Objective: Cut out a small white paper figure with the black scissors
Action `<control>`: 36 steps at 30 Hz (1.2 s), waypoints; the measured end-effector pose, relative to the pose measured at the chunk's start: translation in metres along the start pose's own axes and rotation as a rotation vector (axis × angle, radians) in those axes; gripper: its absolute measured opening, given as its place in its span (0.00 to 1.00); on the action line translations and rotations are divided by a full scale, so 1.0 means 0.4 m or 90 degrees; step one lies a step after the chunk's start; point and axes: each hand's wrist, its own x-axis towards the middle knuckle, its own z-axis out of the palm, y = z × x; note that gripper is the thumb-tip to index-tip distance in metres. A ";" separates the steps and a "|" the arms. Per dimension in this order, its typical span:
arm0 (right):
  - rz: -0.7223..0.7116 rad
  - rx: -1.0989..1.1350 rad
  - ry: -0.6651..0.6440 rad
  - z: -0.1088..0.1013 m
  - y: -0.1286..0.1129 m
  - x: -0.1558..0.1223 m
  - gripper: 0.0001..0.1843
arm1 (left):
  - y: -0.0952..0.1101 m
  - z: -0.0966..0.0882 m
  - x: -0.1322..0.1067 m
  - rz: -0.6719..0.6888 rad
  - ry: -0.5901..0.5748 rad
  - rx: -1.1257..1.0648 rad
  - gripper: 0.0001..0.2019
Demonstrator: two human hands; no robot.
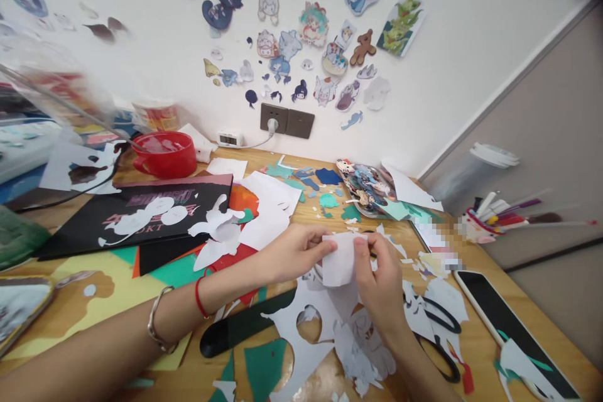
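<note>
Covering our wooden table (475, 342) from wall to near edge, cut paper sheets (292, 326) leave little bare room; the phone (513, 326) and black scissors (440, 352) lie at right. Over the scraps, our left hand (292, 254) and right hand (381, 286) pinch one small plain white paper piece (340, 260) between fingertips.

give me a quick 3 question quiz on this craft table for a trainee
1. True or false: the left hand and the right hand both pinch the white paper piece.
2. Where do the black scissors lie? A in a red cup; B on the table by the right hand; C taped to the wall.
3. Fill in: the left wrist wears a silver bangle and a ___ string.
Key: 1 true; 2 B; 3 red.
</note>
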 end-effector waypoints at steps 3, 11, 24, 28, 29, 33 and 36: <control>-0.020 -0.047 0.044 0.005 0.000 -0.001 0.11 | 0.004 0.003 0.000 0.000 -0.016 -0.034 0.08; -0.244 -0.201 0.180 0.003 -0.011 -0.002 0.09 | -0.017 0.022 -0.005 0.007 0.033 -0.020 0.10; -0.237 -0.114 0.084 0.002 -0.023 -0.013 0.06 | 0.000 0.032 -0.027 0.029 0.082 0.213 0.14; -0.242 -0.100 0.068 0.002 -0.025 -0.013 0.05 | 0.014 0.028 -0.034 0.032 0.071 0.284 0.15; -0.244 -0.096 0.066 0.002 -0.026 -0.013 0.05 | 0.017 0.027 -0.036 0.033 0.069 0.302 0.15; -0.255 -0.077 0.069 0.001 -0.028 -0.010 0.04 | 0.027 0.026 -0.041 0.041 0.055 0.364 0.14; -0.266 -0.083 0.071 -0.001 -0.026 -0.009 0.04 | 0.028 0.031 -0.045 0.039 0.043 0.397 0.13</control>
